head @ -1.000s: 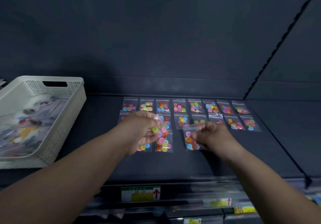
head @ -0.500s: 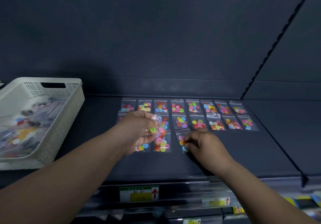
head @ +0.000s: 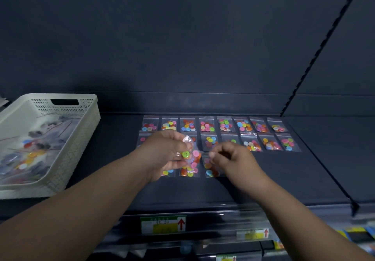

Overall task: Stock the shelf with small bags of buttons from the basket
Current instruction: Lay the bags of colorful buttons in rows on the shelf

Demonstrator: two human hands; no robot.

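Note:
Small clear bags of coloured buttons (head: 207,126) lie in rows on the dark shelf (head: 263,175). My left hand (head: 162,155) is over the left end of the rows, shut on a few button bags (head: 189,154) held just above the shelf. Close to its right is my right hand (head: 229,157), fingers curled together with nothing visible in them. Just below its fingertips a bag (head: 211,169) lies flat in the front row, beside two others partly hidden under my left hand.
A white perforated basket (head: 89,118) with more button bags stands on the shelf at the left. A slotted upright (head: 316,56) and a shelf divider bound the right side. Price labels (head: 162,224) line the front edge.
My right hand set a bag down in the front row, then lifted off it and drew toward my left hand. My left hand stayed in place with its bags.

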